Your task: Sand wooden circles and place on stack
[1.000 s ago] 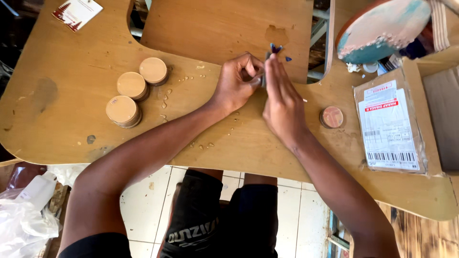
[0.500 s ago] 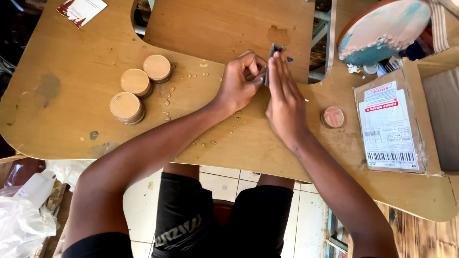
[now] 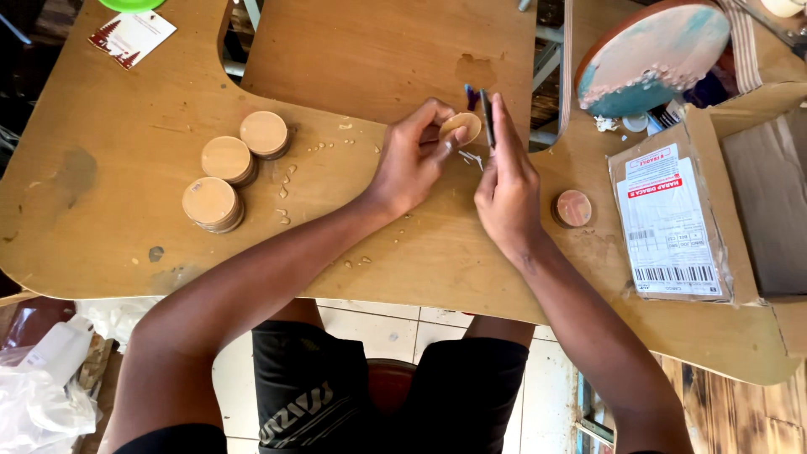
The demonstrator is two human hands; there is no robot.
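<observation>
left hand (image 3: 409, 164): fingers closed on small wooden disc (image 3: 460, 128), above tabletop (image 3: 118, 244)
right hand (image 3: 507, 189): grip closed on dark thin tool (image 3: 487, 118)
tabletop: scratched plywood, crumbs, three disc stacks (image 3: 227, 160)
floor (image 3: 378, 332): pale tiles

Three stacks of wooden discs (image 3: 231, 172) at left; brown parcel (image 3: 672, 223) at right; round painted board (image 3: 651, 55), perhaps a tray.

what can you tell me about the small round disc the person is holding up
The small round disc looks like pale, unfinished wood, thin and flat, with a light tan face turned up towards the camera. The left hand pinches it at its edge, lifted above the wooden table. The right hand holds a thin dark blade-like tool upright against its right edge. Pale shavings lie on the table around it.
</observation>
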